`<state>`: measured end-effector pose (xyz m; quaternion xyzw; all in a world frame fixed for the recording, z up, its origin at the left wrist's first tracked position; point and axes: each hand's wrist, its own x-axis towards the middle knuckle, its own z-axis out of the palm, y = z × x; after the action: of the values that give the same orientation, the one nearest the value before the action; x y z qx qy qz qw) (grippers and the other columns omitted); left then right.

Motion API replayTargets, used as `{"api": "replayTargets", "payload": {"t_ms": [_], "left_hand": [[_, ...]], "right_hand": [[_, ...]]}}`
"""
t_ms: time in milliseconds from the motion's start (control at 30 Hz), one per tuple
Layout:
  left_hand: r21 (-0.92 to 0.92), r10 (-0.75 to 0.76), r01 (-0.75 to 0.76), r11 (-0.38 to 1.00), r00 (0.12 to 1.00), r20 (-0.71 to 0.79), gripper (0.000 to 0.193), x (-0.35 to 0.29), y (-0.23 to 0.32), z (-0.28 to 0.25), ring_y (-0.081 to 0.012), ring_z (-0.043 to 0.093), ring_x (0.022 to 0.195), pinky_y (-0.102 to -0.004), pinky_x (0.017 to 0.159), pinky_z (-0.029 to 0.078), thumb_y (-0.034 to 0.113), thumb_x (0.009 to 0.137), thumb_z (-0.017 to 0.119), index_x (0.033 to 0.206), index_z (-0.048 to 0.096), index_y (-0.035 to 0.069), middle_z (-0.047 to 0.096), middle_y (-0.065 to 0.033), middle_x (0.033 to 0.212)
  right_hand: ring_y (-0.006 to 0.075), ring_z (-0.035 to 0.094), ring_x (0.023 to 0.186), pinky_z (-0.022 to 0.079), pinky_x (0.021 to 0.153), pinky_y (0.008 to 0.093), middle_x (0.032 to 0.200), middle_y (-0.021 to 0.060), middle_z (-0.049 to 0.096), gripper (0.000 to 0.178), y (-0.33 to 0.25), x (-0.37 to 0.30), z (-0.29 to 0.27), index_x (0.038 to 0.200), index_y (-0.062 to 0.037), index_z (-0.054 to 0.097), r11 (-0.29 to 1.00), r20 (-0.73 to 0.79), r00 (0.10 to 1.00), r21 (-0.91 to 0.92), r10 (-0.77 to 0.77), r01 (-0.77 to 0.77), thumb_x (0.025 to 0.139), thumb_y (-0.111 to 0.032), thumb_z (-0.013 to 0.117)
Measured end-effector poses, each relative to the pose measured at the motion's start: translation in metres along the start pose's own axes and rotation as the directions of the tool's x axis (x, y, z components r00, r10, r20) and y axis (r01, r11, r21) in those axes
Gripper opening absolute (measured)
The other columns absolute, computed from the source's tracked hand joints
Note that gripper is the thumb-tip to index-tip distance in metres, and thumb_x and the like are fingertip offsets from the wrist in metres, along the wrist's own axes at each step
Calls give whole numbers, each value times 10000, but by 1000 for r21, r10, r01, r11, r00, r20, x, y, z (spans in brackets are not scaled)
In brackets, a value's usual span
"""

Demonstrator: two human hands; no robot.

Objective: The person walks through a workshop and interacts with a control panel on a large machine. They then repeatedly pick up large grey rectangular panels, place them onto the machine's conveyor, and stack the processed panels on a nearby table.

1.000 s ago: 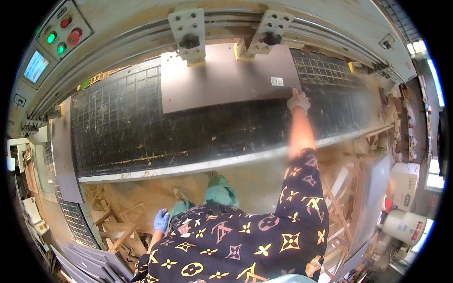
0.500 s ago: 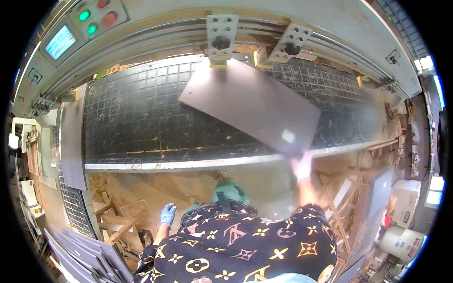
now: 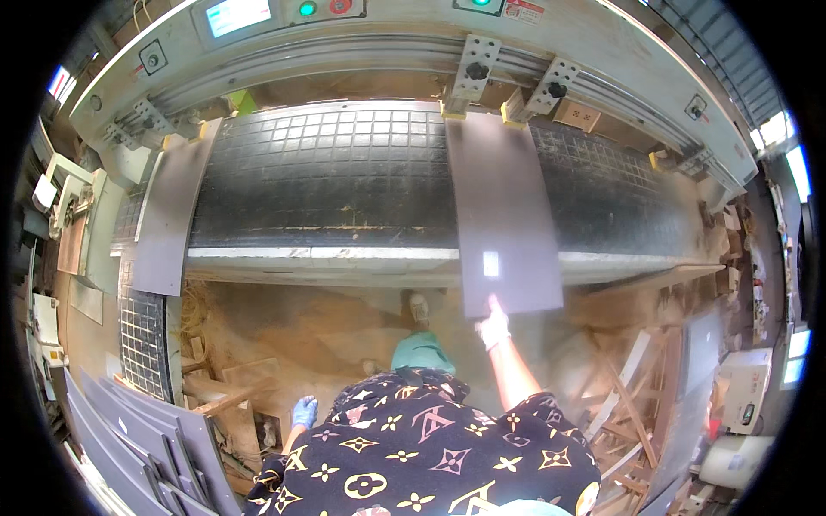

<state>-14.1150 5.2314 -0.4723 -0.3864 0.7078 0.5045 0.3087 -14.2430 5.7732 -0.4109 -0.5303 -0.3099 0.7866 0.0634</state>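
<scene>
A flat grey rectangular panel (image 3: 508, 206) with a small white label lies across the black grid-marked machine bed, right of the middle. Its far end touches the yellow-footed stops below the rail; its near end juts over the bed's pale front edge. At that near edge my right hand (image 3: 493, 328), in a whitish glove, grips the panel, one digit lying on top and the remaining fingers largely hidden. My left hand (image 3: 305, 411), in a blue glove, hangs low beside my body with nothing in it, its fingers loosely extended.
Another grey panel (image 3: 176, 215) lies across the bed's left end. A machine beam with a screen (image 3: 238, 15) and lit buttons spans the far side. Stacked grey panels (image 3: 142, 439) stand at lower left. Wood offcuts (image 3: 228, 400) lie left of me, more strips (image 3: 628, 387) at right.
The panel has turned from a slant to nearly straight across the bed, its near end swinging left with my right hand. The view has shifted; my left hand stays low.
</scene>
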Motion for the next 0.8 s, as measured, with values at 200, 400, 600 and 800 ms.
{"api": "replayTargets", "payload": {"t_ms": [200,400,600,800], "left_hand": [[116,146,-167,979,974,173,279,28,-90,-73,-118,518,585,-263,505,431,180,767,605,1013,562,55,599,-33,808],[-142,54,-55,988,998,-12,286,-4,-33,-32,-115,490,575,-268,469,414,180,796,569,1069,532,104,567,-16,776],[158,140,-146,977,989,48,309,49,-69,-4,-130,542,753,-266,642,454,158,785,597,1065,548,38,600,-59,948],[-69,255,-270,960,951,-174,325,52,22,32,-119,546,683,-254,601,462,175,785,593,1070,539,28,614,-58,895]], "right_hand": [[238,530,940,364,817,493,1015,43,542,418,-5,-13,78,1102,-120,482,990,-18,997,-118,72,-74,773,-348,604],[234,531,936,343,844,494,1034,24,538,404,-6,12,66,1117,-149,471,987,41,994,-123,105,-100,792,-369,568],[244,518,988,410,790,466,1095,92,513,445,-23,-55,89,1092,-113,463,908,32,930,-233,366,-349,786,-423,557],[218,576,698,451,611,325,781,72,590,254,-117,-102,215,894,-59,534,685,789,613,-471,44,557,783,-287,541]]}}
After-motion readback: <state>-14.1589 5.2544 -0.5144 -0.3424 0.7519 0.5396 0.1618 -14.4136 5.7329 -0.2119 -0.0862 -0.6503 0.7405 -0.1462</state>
